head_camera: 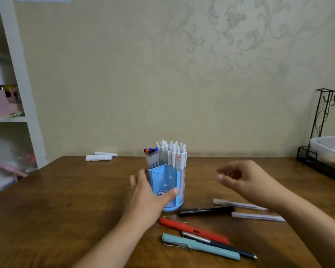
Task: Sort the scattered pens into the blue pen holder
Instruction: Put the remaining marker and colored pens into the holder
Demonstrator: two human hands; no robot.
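The blue pen holder (165,182) stands mid-table, its back compartments packed with white pens (172,154) and several dark-capped ones (151,155). My left hand (145,198) wraps around its left side, thumb across the front. My right hand (246,178) hovers to the right of the holder, fingers curled loosely, holding nothing. On the table in front lie a black pen (206,210), a red pen (193,230), a teal pen (200,246), a dark blue pen (220,245) and two clear pens (240,204) (257,217).
The wooden table (75,200) meets a papered wall. Two white paper rolls (100,156) lie at its back edge. A black wire rack (325,151) with a white tray stands at the right edge. White shelves (12,105) with clutter are at the left.
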